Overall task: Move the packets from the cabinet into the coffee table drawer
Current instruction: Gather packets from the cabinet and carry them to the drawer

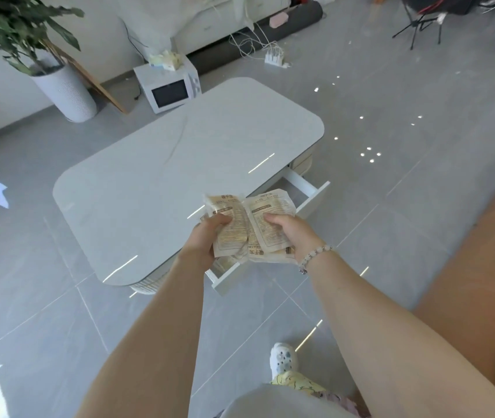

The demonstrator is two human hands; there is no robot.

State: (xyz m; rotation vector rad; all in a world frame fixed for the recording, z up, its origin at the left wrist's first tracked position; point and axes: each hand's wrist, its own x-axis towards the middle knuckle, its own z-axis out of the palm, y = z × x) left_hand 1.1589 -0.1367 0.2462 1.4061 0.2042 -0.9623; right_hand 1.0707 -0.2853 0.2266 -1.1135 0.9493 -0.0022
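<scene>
Transfer, late stage. The packets [265, 220] sit above the open drawer [315, 193], which projects from the 4 o'clock side of the table [155, 164]. The grip of the left hand [207, 236] and of the right hand [291, 233] curls round the bundle. The carry appears done; lowering and release remain.

Bright daylight w/ glare spots on floor [391, 137] & table top [179, 146], wide-angle bend at edges

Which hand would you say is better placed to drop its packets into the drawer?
Probably the right hand: it grips tan printed packets over the open white drawer; the left hand is nearer the pale tabletop.
</scene>
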